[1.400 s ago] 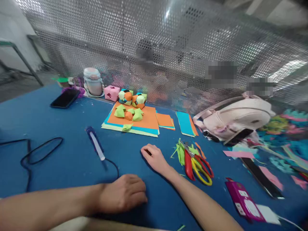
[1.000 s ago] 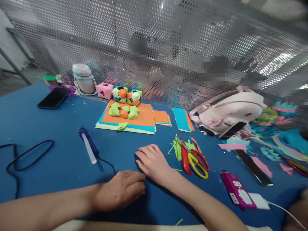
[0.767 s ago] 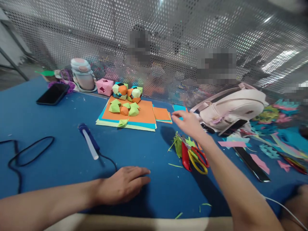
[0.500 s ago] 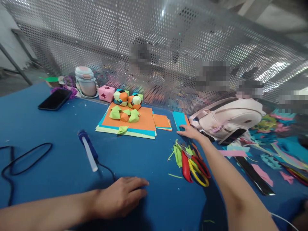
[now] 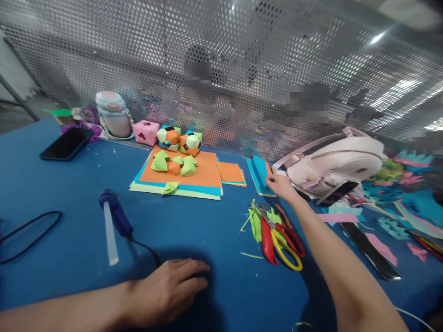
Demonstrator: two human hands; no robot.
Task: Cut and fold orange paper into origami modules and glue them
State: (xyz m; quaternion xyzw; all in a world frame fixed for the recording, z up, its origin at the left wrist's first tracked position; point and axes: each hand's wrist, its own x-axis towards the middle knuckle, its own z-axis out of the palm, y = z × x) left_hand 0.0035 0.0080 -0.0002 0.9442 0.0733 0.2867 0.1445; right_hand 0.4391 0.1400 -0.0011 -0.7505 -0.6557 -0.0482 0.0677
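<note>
One blue paper strip (image 5: pixel 260 170) is extending ahead and left of the right grip (image 5: pixel 281 185), which is pinching its near right edge; probably light, limp and crease-prone, it is likely suiting gentle edge holds.

I have the right hand (image 5: pixel 280 185) pinching blue paper (image 5: pixel 260 168) near the backpack (image 5: pixel 337 161), and the left hand (image 5: pixel 169 288) palm down over the bench (image 5: pixel 214 230).

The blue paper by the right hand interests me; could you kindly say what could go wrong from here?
The right hand, pinching the blue paper near its edge, might drag other sheets along. The right forearm could knock the scissors beside it. The left hand might snag the cord near it.
</note>
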